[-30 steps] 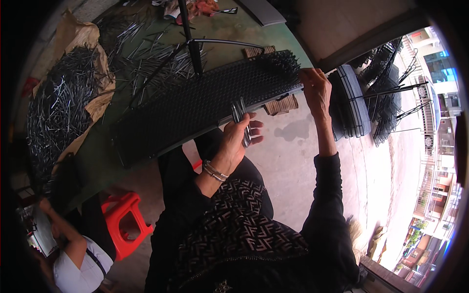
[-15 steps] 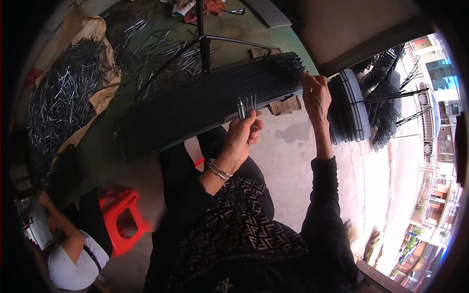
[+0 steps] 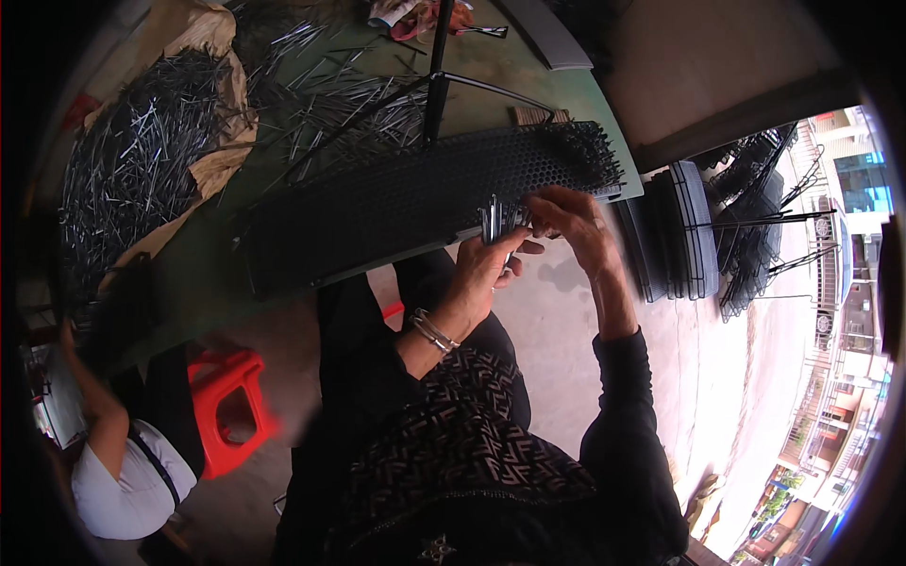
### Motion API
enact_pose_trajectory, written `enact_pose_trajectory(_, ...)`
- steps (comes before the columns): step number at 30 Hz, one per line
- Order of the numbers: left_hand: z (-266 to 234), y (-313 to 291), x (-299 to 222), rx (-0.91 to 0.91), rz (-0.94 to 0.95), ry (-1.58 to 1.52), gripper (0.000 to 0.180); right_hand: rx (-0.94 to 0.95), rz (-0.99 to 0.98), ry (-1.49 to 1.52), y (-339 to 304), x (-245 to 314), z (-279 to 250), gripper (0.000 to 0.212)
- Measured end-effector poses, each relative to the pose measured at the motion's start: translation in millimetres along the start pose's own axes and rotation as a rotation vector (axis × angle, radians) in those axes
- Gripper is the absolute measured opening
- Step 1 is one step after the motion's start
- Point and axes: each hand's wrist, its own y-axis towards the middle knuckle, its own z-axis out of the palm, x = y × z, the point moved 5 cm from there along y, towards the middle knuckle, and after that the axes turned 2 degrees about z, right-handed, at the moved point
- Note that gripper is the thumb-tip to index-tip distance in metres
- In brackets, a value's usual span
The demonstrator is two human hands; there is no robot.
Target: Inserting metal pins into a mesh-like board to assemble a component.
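My left hand (image 3: 484, 264) is closed round a small bundle of thin metal pins (image 3: 494, 222), which point up past the thumb. Close beside their upper ends, my right hand (image 3: 583, 229) has its thumb and fingers pinched together. What lies between those fingertips, if anything, is too small to tell. In front of both hands a long black perforated panel (image 3: 377, 203) lies slanted along the near edge of the table. Dark pins (image 3: 590, 151) stand packed in the holes at its right end.
Loose pins (image 3: 363, 108) are strewn over the green table (image 3: 528, 66), with a large heap (image 3: 142, 151) on brown paper (image 3: 231, 123) at left. A black metal stand (image 3: 437, 94) rises behind the panel. Dark racks (image 3: 684, 231) stand right. A red stool (image 3: 231, 415) and a co-worker (image 3: 132, 481) are lower left.
My right hand has come from the panel's right end, leftward and down, to the pins in my left hand. The left hand keeps its hold. The whole view has shifted slightly.
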Motion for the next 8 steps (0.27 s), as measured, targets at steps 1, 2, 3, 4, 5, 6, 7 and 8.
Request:
enact_pose_trajectory(1, -0.3, 1.5, 0.5, 0.014, 0.002, -0.006, 0.018, 0.003, -0.001, -0.002, -0.5, 1.6, 0.5, 0.024)
enact_pose_trajectory(2, -0.9, 2.5, 1.6, 0.012, 0.004, -0.008, 0.018, 0.018, -0.008, 0.009, -1.2, 4.3, 0.6, 0.023)
enact_pose_trajectory(3, -1.2, 3.3, 0.7, -0.006, 0.016, 0.005, 0.021, 0.031, -0.017, 0.020, -0.4, 6.7, -0.3, 0.023)
enact_pose_trajectory(4, -1.9, 4.0, -0.3, -0.023, 0.029, 0.018, 0.023, 0.033, -0.020, 0.018, 1.6, 5.4, -2.2, 0.023)
enact_pose_trajectory(5, -2.4, 4.7, -1.3, -0.024, 0.032, 0.017, 0.023, 0.038, -0.071, 0.081, 4.0, 4.5, -5.1, 0.022)
enact_pose_trajectory(6, -3.9, 4.1, 0.1, -0.064, -0.009, -0.018, 0.026, 0.043, -0.120, 0.145, 5.1, 5.3, -9.2, 0.022)
enact_pose_trajectory(7, -5.6, 3.3, 1.6, -0.104, -0.051, -0.054, 0.029, 0.044, -0.121, 0.143, 8.4, 6.4, -14.2, 0.022)
enact_pose_trajectory(8, -5.2, 4.4, -0.1, -0.104, -0.049, -0.056, 0.029, -0.130, -0.191, 0.077, 14.2, 11.4, -28.8, 0.024)
